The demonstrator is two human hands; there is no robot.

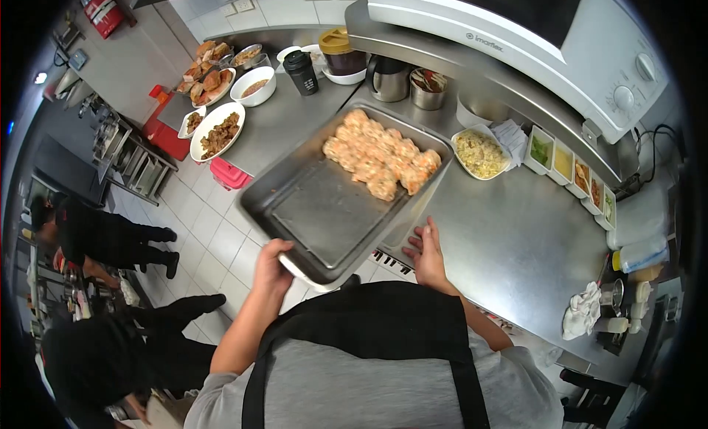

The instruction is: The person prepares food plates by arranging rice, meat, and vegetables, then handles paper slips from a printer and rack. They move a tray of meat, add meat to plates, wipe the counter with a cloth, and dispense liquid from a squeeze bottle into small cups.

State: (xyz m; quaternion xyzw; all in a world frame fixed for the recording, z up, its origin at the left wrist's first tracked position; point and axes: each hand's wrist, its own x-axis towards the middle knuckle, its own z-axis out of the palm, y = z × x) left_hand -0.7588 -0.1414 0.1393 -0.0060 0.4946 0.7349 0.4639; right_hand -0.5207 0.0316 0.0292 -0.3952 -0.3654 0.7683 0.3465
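Observation:
A deep rectangular metal baking pan (310,215) is held up in front of my body, tilted. Orange-and-white mounds of food (380,152), set close together, fill its far right part, while bare metal shows in the near part. My left hand (273,272) is closed around the pan's near left corner, thumb over the rim. My right hand (428,255) is open beside the pan's right side, fingers stretched upward and palm turned toward it. Next to those fingers, the edge of a pale container (405,233) shows partly hidden beneath the pan.
A steel counter (509,237) runs along the front and right. On it stand a bowl of yellow shredded food (481,153), small topping tubs (560,163), a black tumbler (301,73) and plates of meat (219,132). A microwave (531,45) sits overhead. Two people (110,230) in black are at left.

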